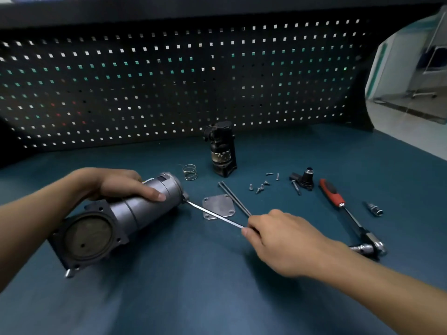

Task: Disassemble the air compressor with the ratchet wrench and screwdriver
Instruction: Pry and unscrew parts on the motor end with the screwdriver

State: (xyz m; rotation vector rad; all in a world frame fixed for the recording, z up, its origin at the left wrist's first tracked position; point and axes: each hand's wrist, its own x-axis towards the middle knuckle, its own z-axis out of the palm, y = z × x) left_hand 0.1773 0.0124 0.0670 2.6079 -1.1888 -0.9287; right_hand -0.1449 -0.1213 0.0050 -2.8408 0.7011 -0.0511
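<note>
Open passage over teal bench [217, 286] near the front edge. Farther back, crowded: flat square grey metal plate [217, 204], scattered small silver screws [260, 188], red-handled ratchet wrench [332, 193] at right, upright black cylindrical housing [223, 153] before black perforated pegboard [169, 93].

A dark pegboard [169, 88] stands upright along the far edge of the bench [217, 298], whose top is a dull teal-blue. Light shows through the pegboard's square holes, white in places and green in others. Above the pegboard runs a dark overhead ledge [193, 8]. To the right of the pegboard a brighter room opens, with a pale floor [411, 122] and a white wall [396, 56] edged with a green stripe.
</note>
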